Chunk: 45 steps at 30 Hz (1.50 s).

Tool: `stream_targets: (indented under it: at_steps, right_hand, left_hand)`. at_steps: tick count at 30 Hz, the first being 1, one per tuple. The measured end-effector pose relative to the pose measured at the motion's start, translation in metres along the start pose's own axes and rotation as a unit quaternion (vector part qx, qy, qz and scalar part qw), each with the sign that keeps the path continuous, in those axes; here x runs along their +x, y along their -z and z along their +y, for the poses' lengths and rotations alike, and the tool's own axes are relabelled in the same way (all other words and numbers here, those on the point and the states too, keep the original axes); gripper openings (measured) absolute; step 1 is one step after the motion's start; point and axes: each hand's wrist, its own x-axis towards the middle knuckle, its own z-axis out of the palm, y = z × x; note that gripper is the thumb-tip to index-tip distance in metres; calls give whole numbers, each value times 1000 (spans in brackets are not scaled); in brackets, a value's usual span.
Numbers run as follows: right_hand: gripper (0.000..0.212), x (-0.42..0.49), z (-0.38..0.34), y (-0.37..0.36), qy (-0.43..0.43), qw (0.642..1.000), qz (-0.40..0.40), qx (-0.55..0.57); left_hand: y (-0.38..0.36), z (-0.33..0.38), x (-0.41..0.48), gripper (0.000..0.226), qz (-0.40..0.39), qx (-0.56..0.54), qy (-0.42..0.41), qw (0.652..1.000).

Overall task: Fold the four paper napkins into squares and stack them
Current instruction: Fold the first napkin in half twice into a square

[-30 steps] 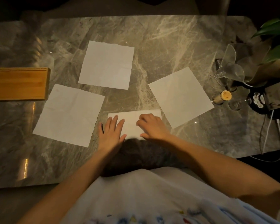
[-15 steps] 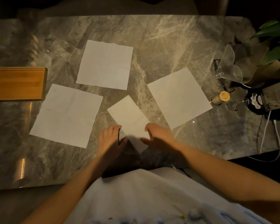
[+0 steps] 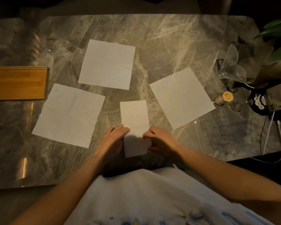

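Observation:
A white napkin folded in half (image 3: 135, 120) lies as a long strip pointing away from me, near the front edge of the marble table (image 3: 169, 46). My left hand (image 3: 114, 138) touches its near left edge with the fingers flat. My right hand (image 3: 159, 141) pinches the near right edge between thumb and fingers. Three unfolded napkins lie flat around it: one at the left (image 3: 68, 114), one at the back (image 3: 107, 64), one at the right (image 3: 182, 97).
A wooden box (image 3: 18, 82) sits at the left edge. At the right stand glasses (image 3: 230, 73), a toothpick jar (image 3: 224, 99), a potted plant (image 3: 276, 46), a dark device (image 3: 259, 103) and white cables (image 3: 279, 137) hanging over the table edge.
The folded napkin has turned from lying crosswise to pointing straight away from me. Both hands slid from on top of it to its near side edges.

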Motion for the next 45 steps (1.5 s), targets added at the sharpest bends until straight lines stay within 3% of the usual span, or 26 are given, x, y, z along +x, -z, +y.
stream_targets:
  at_steps: [5,11,14,17,20,23,25,29,32,37,45]
  right_hand:
    - [15,8,-1,-8,-43,998,32,23]
    - [3,8,-2,-2,-89,987,49,123]
    - [9,5,-5,6,-88,970,70,215]
    - [13,2,-7,7,-78,962,62,255]
    - [36,-9,-6,0,-38,983,73,166]
    - [65,-13,-1,-7,-42,998,48,18]
    - [63,-13,-2,-11,-71,997,42,5]
    - [29,-8,-6,-12,-82,992,94,38]
    - [17,-2,-6,-10,-105,992,71,28]
    - [35,7,-2,-14,-195,976,68,67]
    - [42,6,-9,-10,-171,968,110,147]
  left_hand:
    - [-3,-6,-3,49,3,-5,-10,1000]
    - [1,-8,-4,59,-24,18,-32,999]
    - [2,-7,-6,60,-26,22,-23,999]
    - [0,-2,-6,35,35,8,0,999]
    - [-1,2,-5,21,76,-6,24,997]
    - [0,1,-6,25,79,-4,31,996]
    - [0,0,-7,26,79,1,33,996]
    - [0,1,-9,17,72,-12,39,997]
    - [1,3,-9,18,60,-13,43,997]
    - [2,8,-6,9,36,-9,82,996]
    - [0,18,-4,20,67,-79,197,975]
